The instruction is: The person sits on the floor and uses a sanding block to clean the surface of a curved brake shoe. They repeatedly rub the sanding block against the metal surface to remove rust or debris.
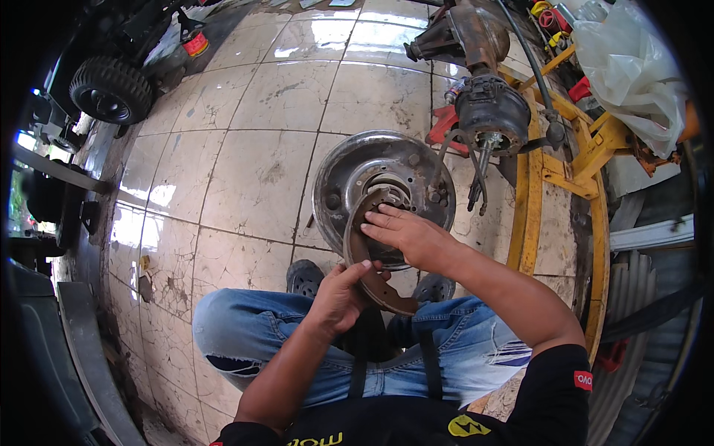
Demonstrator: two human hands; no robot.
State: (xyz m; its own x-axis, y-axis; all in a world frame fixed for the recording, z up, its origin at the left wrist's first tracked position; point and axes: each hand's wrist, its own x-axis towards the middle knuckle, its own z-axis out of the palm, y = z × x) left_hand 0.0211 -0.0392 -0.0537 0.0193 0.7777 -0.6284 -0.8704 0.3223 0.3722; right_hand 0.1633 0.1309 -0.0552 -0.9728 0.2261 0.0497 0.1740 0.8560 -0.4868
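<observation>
A curved brown brake shoe (355,244) is tilted up in front of me, its lower end over my lap. My left hand (342,296) grips its middle, thumb on the near face and fingers wrapped round behind. Stretched fingers of my right hand (405,233) lie flat against the inner side of the shoe near its upper end. Just beyond, a round dark metal brake backing plate (335,167) lies on the floor, partly hidden by the shoe and my right hand. A hose (444,160) rises from the plate's right side.
At the right, a yellow metal stand (529,215) stands beside a greasy axle assembly (487,104). Red metal supports (445,126) sit under the axle. Clear plastic sheeting (632,70) hangs at the upper right. A vehicle wheel (111,91) is at the upper left, over cracked floor tiles (260,167).
</observation>
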